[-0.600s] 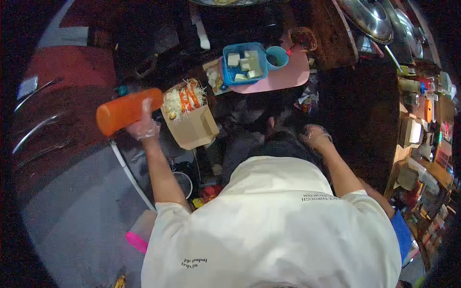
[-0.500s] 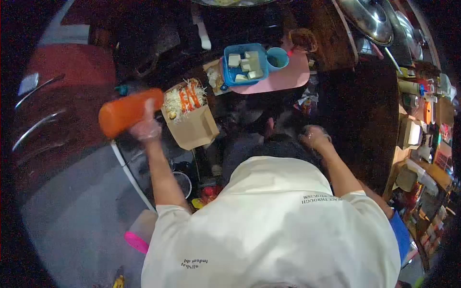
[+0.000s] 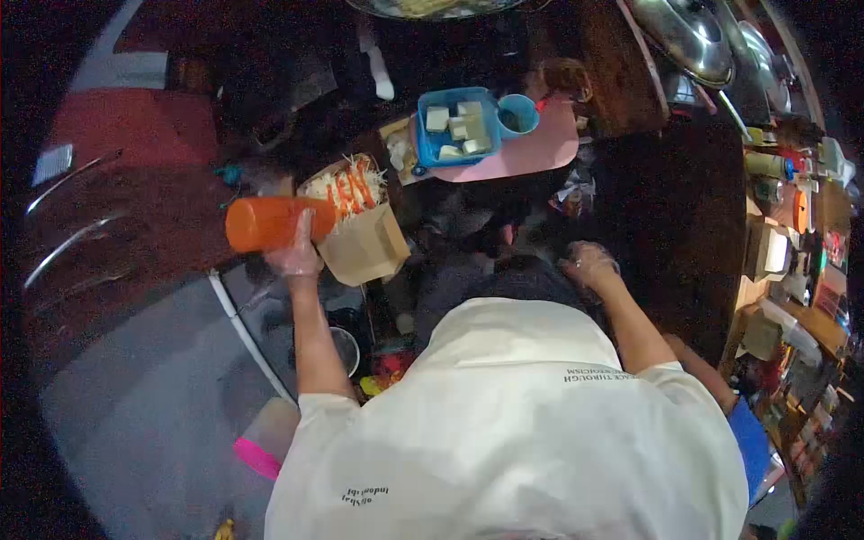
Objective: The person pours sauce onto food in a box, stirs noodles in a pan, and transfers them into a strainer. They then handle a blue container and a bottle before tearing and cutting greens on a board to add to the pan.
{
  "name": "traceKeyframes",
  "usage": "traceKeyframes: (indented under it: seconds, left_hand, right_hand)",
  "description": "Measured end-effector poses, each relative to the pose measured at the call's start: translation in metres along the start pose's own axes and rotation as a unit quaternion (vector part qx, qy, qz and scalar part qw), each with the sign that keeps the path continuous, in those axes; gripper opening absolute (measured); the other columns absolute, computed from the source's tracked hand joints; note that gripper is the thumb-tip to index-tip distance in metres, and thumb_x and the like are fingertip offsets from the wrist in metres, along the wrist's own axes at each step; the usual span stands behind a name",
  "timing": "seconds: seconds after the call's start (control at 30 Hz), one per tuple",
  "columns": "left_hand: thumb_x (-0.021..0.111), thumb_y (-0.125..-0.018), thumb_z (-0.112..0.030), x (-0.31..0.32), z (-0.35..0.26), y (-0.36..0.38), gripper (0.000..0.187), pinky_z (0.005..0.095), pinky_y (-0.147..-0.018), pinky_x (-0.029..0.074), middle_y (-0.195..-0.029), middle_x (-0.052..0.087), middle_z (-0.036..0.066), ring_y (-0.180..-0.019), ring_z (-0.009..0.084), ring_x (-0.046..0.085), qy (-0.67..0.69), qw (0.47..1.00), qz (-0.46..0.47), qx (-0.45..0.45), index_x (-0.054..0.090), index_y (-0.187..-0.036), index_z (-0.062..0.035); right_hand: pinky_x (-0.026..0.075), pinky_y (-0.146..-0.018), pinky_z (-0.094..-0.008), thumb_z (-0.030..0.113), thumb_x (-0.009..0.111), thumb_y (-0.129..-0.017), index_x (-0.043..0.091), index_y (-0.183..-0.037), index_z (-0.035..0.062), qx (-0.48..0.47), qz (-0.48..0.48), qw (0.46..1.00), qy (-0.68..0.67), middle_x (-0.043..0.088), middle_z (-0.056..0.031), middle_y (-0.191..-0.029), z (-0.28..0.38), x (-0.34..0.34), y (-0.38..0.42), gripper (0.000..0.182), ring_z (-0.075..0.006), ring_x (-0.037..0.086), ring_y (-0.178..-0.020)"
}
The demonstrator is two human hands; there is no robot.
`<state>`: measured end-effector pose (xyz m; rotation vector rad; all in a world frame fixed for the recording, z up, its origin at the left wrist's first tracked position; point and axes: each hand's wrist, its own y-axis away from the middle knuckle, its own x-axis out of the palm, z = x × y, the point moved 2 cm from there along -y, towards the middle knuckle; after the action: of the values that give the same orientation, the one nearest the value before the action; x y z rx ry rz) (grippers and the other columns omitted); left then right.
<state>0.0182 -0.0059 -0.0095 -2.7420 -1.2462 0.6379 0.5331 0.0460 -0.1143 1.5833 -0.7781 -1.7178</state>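
An orange squeeze sauce bottle (image 3: 270,224) lies nearly sideways in my left hand (image 3: 301,249), which wears a clear plastic glove. Its right end is over the near edge of a brown paper food box (image 3: 365,245). Shredded white food (image 3: 317,187) fills the box, with zigzag orange-red sauce (image 3: 359,184) across it. My right hand (image 3: 591,263), also gloved in clear plastic, hangs to the right of my lap with loosely bent fingers and nothing visible in it. Beyond the box, a blue tub (image 3: 419,121) holds several white blocks.
A blue cup (image 3: 517,115) stands beside the tub on a pink board (image 3: 558,148). At the top is part of a large pan (image 3: 432,13). Metal lids (image 3: 688,40) lie at upper right, near crowded shelves (image 3: 810,310). Another person's arm (image 3: 702,371) shows at right.
My left hand has moved the sauce bottle to the right and slightly down, covering the near part of the food. More orange-red sauce lines show on it. My right hand has barely moved.
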Motion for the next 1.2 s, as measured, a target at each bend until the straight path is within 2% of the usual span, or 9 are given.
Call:
traceKeyframes:
  seconds: [0.37,0.57,0.63,0.77,0.83,0.87,1.03,1.17,1.2]
  left_hand:
    - [0.083,-0.075,-0.014,-0.003,-0.002,-0.052,0.051,0.0383,-0.095,0.047,-0.116,0.065,0.012,-0.105,0.0228,0.062,-0.066,0.997,0.008,-0.04,0.059,-0.117,0.0019]
    - [0.082,-0.076,-0.012,-0.001,0.048,-0.057,0.05,0.0382,-0.096,0.047,-0.115,0.064,0.012,-0.105,0.0239,0.061,-0.133,0.99,-0.019,0.053,0.058,-0.118,0.0017]
    - [0.079,-0.078,-0.009,0.005,0.032,-0.056,0.05,0.0378,-0.096,0.047,-0.114,0.064,0.011,-0.106,0.0244,0.061,0.014,0.997,-0.055,-0.049,0.056,-0.121,0.0023]
    - [0.078,-0.079,-0.006,-0.009,0.014,-0.032,0.049,0.0379,-0.097,0.047,-0.114,0.065,0.011,-0.106,0.024,0.061,-0.047,0.999,-0.012,-0.005,0.055,-0.122,0.0021]
    - [0.08,-0.078,-0.008,-0.016,0.027,-0.017,0.052,0.0375,-0.097,0.048,-0.114,0.065,0.011,-0.107,0.0231,0.061,0.099,0.995,-0.026,-0.018,0.055,-0.122,0.0009]
    - [0.082,-0.076,-0.011,-0.026,0.028,-0.014,0.058,0.0373,-0.098,0.048,-0.116,0.064,0.011,-0.108,0.0223,0.06,-0.113,0.993,-0.025,-0.026,0.054,-0.125,0.0004]
    - [0.088,-0.071,-0.018,-0.034,-0.023,-0.037,0.069,0.0394,-0.1,0.046,-0.119,0.063,0.012,-0.111,0.0236,0.059,-0.022,0.996,-0.09,-0.001,0.053,-0.127,0.0005]
    - [0.084,-0.075,-0.028,-0.029,-0.002,-0.027,0.068,0.0401,-0.098,0.046,-0.121,0.061,0.015,-0.111,0.0275,0.059,-0.174,0.98,-0.07,-0.062,0.051,-0.127,0.0002]
    - [0.083,-0.076,-0.027,-0.024,-0.004,-0.019,0.067,0.0402,-0.097,0.047,-0.12,0.061,0.015,-0.111,0.0272,0.059,-0.1,0.993,-0.065,0.006,0.05,-0.128,0.0003]
  right_hand:
    - [0.045,-0.099,-0.0462,0.041,0.07,-0.08,0.061,-0.123,0.0062,-0.02,0.001,1.0,-0.001,0.06,-0.0198,-0.126,0.0,-0.002,-0.004,0.056,-0.0363,0.056,-0.118]
    - [0.046,-0.097,-0.0478,0.044,0.065,-0.082,0.063,-0.12,0.0096,-0.014,0.013,1.0,0.012,0.061,-0.0197,-0.124,-0.003,-0.005,-0.001,0.052,-0.0376,0.056,-0.117]
    - [0.046,-0.097,-0.0478,0.046,0.064,-0.083,0.063,-0.121,0.0101,-0.029,-0.01,0.999,0.015,0.06,-0.0192,-0.124,-0.011,0.003,0.002,0.052,-0.0375,0.056,-0.117]
    - [0.045,-0.1,-0.0471,0.049,0.064,-0.082,0.06,-0.127,0.0107,-0.016,0.056,0.998,-0.002,0.058,-0.0192,-0.128,-0.015,0.005,-0.006,0.058,-0.0366,0.054,-0.12]
    - [0.045,-0.1,-0.0466,0.049,0.064,-0.082,0.059,-0.127,0.0109,-0.011,0.034,0.999,-0.021,0.059,-0.0192,-0.127,-0.023,0.021,-0.008,0.059,-0.0368,0.054,-0.12]
    - [0.044,-0.1,-0.0461,0.048,0.065,-0.081,0.059,-0.128,0.0111,-0.005,0.015,0.999,-0.038,0.059,-0.0193,-0.126,-0.028,0.028,-0.009,0.06,-0.037,0.054,-0.12]
    - [0.046,-0.097,-0.0461,0.046,0.067,-0.081,0.061,-0.124,0.0093,-0.012,0.047,0.999,0.017,0.062,-0.0199,-0.121,-0.019,0.021,-0.011,0.056,-0.0378,0.057,-0.116]
    - [0.048,-0.094,-0.047,0.041,0.068,-0.081,0.065,-0.113,0.0048,-0.038,-0.003,0.999,-0.032,0.065,-0.0213,-0.114,-0.013,0.011,-0.009,0.049,-0.0373,0.06,-0.11]
    - [0.048,-0.094,-0.047,0.041,0.068,-0.081,0.065,-0.113,0.0048,-0.043,-0.012,0.998,-0.031,0.065,-0.0213,-0.114,-0.018,0.012,-0.029,0.049,-0.0373,0.06,-0.11]
